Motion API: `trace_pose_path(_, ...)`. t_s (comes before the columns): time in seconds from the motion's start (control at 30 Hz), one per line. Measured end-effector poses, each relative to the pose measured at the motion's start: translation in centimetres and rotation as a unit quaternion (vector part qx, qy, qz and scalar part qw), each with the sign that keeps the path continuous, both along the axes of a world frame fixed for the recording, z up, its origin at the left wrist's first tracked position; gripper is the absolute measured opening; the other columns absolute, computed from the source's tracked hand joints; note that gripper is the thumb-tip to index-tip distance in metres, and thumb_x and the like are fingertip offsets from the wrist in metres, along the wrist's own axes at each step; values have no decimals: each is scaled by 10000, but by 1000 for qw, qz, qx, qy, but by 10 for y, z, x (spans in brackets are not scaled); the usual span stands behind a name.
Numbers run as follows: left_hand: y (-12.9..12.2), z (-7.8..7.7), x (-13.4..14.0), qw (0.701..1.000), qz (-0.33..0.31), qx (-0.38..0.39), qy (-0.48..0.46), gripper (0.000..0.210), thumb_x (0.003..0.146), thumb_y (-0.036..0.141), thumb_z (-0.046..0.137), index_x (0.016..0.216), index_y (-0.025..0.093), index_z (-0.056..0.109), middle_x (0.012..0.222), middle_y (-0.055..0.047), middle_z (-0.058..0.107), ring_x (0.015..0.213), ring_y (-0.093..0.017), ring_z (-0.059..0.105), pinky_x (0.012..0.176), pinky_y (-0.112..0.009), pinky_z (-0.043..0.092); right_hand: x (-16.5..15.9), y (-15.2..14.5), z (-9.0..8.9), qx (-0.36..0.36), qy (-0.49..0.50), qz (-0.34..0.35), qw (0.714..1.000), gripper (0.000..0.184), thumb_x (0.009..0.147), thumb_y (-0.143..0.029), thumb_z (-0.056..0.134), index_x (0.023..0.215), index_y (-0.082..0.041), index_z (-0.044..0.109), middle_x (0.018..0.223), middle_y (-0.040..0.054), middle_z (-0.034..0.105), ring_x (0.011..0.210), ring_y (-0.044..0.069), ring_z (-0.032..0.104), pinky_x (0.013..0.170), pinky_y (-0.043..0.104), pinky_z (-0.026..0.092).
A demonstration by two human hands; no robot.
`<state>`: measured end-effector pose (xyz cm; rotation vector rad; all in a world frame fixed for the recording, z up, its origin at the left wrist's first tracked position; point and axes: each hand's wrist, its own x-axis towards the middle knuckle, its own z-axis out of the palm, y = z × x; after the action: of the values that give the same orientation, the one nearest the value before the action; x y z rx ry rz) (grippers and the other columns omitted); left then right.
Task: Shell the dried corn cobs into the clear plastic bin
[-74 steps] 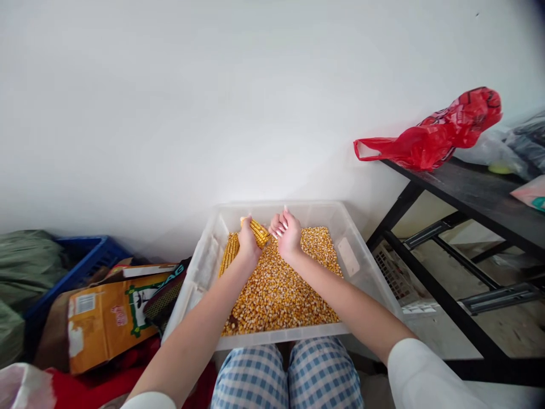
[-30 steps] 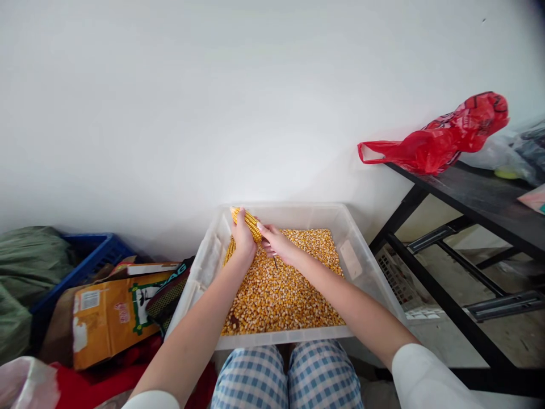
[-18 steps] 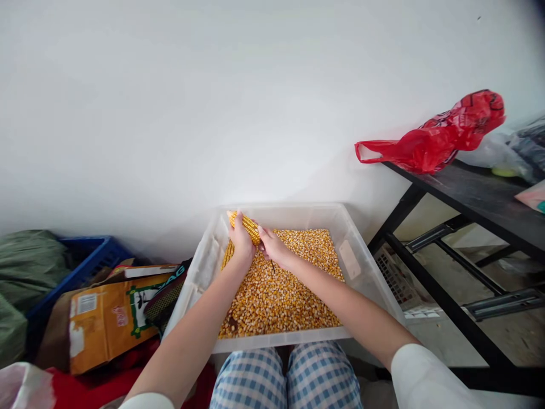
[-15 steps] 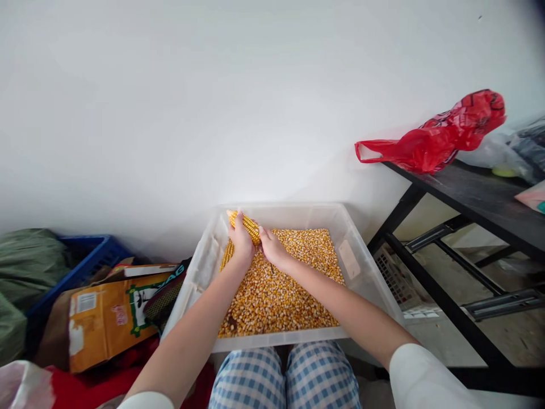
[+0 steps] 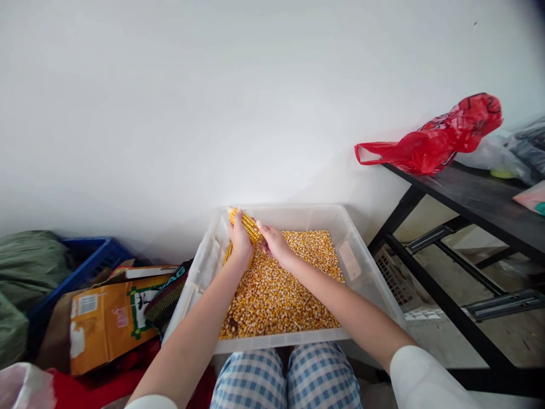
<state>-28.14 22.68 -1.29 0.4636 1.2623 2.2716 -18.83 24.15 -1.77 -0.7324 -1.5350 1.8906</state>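
Observation:
A yellow corn cob (image 5: 246, 220), its kernels still in rows, is tilted above the far left part of a clear plastic bin (image 5: 370, 284). My left hand (image 5: 240, 238) is wrapped around its middle. At the cob's lower right end is my right hand (image 5: 275, 244), thumb pressed on the kernels and fingers curled; what lies under those fingers is hidden. Loose corn kernels (image 5: 289, 295) cover the bin's floor. Behind my left hand, another cob (image 5: 229, 251) lies partly hidden in the bin.
The bin sits just beyond my knees, by a white wall. On the left are an orange cardboard box (image 5: 102, 324), a blue crate (image 5: 80, 272) and a green bag (image 5: 29, 284). A black-framed table (image 5: 481, 199) on the right bears a red plastic bag (image 5: 443, 142).
My right hand has shifted slightly and its thumb is now straighter along the cob's end. A thin dark thing below that hand no longer shows. My left hand keeps its hold.

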Motion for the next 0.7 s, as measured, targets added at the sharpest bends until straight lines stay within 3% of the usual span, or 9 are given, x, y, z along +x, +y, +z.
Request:
trace_pose_path(0.2, -2, 3, 0, 996, 13, -7, 89, 354, 715, 496, 629, 858, 189, 526, 645, -6, 577, 493, -115, 537, 458, -218, 412, 4, 4, 1, -58, 22, 93, 994, 257, 796, -455, 485, 840, -207, 533, 435, -71, 479, 305, 51, 237, 340, 178, 100)
trace_pose_path(0.4, -2, 6, 2, 986, 31, -28, 162, 338, 697, 450, 666, 855, 174, 552, 655, -14, 576, 567, -134, 580, 501, -214, 442, 6, 12, 5, -107, -5, 101, 989, 126, 740, -297, 453, 751, -192, 521, 416, -68, 480, 302, 46, 173, 340, 175, 109)
trace_pose_path(0.7, 3, 3, -12, 997, 39, 0, 70, 380, 697, 497, 627, 872, 181, 511, 623, 2, 583, 502, -128, 572, 450, -207, 422, 8, 17, 1, -98, -40, 112, 988, 118, 671, -179, 454, 758, -185, 534, 450, -44, 554, 307, 48, 163, 324, 178, 121)
